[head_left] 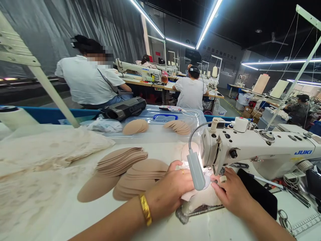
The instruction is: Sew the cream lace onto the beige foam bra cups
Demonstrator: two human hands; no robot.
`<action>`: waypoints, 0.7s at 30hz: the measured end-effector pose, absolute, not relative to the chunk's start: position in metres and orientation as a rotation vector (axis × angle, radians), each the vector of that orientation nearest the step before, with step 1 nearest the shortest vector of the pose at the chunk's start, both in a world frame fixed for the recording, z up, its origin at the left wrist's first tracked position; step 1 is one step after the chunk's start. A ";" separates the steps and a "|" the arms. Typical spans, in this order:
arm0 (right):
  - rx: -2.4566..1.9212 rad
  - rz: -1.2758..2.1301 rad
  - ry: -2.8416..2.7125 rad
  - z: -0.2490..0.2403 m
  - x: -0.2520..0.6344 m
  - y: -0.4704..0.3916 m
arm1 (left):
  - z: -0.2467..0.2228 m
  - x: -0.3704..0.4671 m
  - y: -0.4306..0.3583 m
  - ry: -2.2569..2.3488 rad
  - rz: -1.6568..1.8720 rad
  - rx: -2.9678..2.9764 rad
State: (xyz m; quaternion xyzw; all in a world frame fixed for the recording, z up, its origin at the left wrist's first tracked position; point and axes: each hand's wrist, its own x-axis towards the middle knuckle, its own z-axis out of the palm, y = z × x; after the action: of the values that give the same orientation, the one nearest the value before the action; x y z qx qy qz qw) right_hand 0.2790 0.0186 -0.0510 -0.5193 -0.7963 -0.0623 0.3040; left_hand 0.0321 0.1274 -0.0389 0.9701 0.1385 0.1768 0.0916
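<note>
Left hand (174, 184) lies on pale fabric (188, 195) at the sewing machine (250, 144), partly behind the lamp (196, 170), while the right hand (232, 189) curls at the fabric's right, and whether either grips I cannot tell.

left hand (175, 184): fingertips hidden behind lamp (196, 171) | right hand (232, 190): grip unclear | cloth (207, 181): partly covered by lamp and left hand, outline unclear | machine (255, 142): cut off by right edge | ruler (304, 225): cut off there too | cream fabric (35, 160): blurred, running off left edge | wall lettering (220, 50): lower line too small to read
</note>
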 end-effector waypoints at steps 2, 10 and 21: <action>-1.381 -0.159 -2.090 -0.050 0.279 0.019 | -0.037 0.032 0.127 0.374 0.527 2.844; -1.363 -0.189 -2.073 -0.047 0.275 0.020 | -0.039 0.033 0.123 0.378 0.554 2.800; -1.369 -0.188 -2.087 -0.047 0.277 0.018 | -0.038 0.031 0.118 0.387 0.598 2.811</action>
State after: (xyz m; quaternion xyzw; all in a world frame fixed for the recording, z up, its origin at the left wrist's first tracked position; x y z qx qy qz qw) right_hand 0.2770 0.0184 -0.0469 -0.5193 -0.7917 -0.0713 0.3137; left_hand 0.0311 0.1179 -0.0379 0.9623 0.1325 0.2048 0.1204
